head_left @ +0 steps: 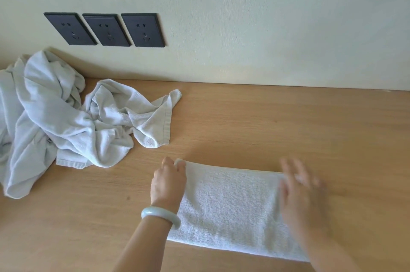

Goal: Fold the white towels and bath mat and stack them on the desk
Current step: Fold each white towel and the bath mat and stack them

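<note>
A folded white towel [230, 207] lies flat on the wooden desk [288, 121], near the front edge. My left hand [168, 183] pinches the towel's far left corner between its curled fingers. My right hand [299, 196] is blurred; its fingers are spread and straight over the towel's right end, touching it. A crumpled heap of white towels [66, 121] sits at the desk's back left, one end trailing toward the middle.
Three dark wall sockets [104, 29] are set in the cream wall [266, 28] behind the desk. Bare desk surface stretches to the right of the heap and behind the folded towel. A pale bangle [160, 216] is on my left wrist.
</note>
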`<state>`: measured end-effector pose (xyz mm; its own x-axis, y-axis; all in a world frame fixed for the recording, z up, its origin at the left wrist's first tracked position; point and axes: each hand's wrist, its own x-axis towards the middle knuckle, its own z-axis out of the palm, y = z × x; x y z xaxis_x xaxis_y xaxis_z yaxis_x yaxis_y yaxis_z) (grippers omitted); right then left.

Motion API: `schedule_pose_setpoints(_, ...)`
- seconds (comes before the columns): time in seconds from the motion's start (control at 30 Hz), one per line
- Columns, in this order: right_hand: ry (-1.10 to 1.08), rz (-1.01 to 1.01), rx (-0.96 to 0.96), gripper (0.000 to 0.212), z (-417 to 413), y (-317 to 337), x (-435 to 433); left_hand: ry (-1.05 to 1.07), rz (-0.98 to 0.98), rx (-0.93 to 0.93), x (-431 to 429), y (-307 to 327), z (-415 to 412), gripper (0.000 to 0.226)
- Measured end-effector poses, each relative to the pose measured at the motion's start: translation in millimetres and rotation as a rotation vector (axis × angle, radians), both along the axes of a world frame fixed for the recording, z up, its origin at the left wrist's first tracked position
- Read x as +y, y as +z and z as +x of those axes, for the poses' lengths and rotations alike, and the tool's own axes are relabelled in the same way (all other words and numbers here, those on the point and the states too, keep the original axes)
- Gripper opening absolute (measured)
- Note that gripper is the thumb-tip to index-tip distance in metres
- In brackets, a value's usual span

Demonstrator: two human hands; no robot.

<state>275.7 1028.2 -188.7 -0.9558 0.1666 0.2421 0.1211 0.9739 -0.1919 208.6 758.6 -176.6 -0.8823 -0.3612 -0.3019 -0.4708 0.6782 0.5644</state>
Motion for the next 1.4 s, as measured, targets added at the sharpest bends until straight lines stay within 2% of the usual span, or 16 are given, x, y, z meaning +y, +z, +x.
schedule_pose_setpoints(0.07, 0.372, 0.011, -0.096, 0.050, 1, -6, -37, 0.033, 0.057, 0.021, -4, 1, 6, 0.029)
schedule_pose_setpoints(0.1, 0.487, 0.042, -0.150, 0.050, 1, -16, -46, 0.042, 0.072, 0.040, -7, 1, 9, 0.028)
schedule_pose_setpoints(0.13, 0.529, 0.059, -0.202, 0.050, 0, -26, -50, 0.053, 0.081, 0.053, -10, 1, 10, 0.027)
schedule_pose_setpoints(0.2, 0.466, 0.074, -0.272, 0.052, -1, -33, -51, 0.082, 0.121, 0.058, -16, 1, 11, 0.025)
schedule_pose_setpoints(0.3, 0.387, 0.059, -0.225, 0.056, -4, -17, -73, 0.166, 0.248, -0.011, -26, -1, 10, 0.022)
schedule_pose_setpoints(0.47, 0.805, 0.041, -0.154, 0.050, -14, -11, -148, 0.315, 0.524, -0.090, -51, 10, 38, 0.006)
schedule_pose_setpoints(0.57, 0.808, 0.048, -0.201, 0.052, -31, -26, -175, 0.259, 0.634, -0.153, -65, 13, 69, 0.011)
schedule_pose_setpoints(0.7, 0.785, 0.083, -0.237, 0.057, -37, -40, -181, 0.138, 0.562, -0.229, -76, 11, 100, 0.024)
schedule_pose_setpoints(0.83, 0.774, 0.121, -0.247, 0.062, -36, -41, -183, 0.118, 0.540, -0.183, -77, 5, 111, 0.024)
schedule_pose_setpoints(1.1, 0.803, 0.119, -0.250, 0.063, -38, -41, -184, 0.055, 0.329, -0.110, -74, 6, 120, 0.026)
schedule_pose_setpoints(1.17, 0.826, 0.091, -0.234, 0.063, -39, -37, -184, -0.087, 0.126, -0.075, -72, 9, 117, 0.022)
schedule_pose_setpoints(1.23, 0.791, 0.036, -0.185, 0.062, -36, -27, -182, -0.218, -0.099, 0.090, -65, 10, 109, 0.023)
schedule_pose_setpoints(1.3, 0.652, -0.061, -0.136, 0.057, -27, -14, -181, -0.322, -0.177, 0.270, -48, 8, 94, 0.030)
schedule_pose_setpoints(1.4, 0.407, -0.171, -0.154, 0.054, -11, -17, -166, -0.592, -0.229, 0.310, -14, -13, 67, 0.045)
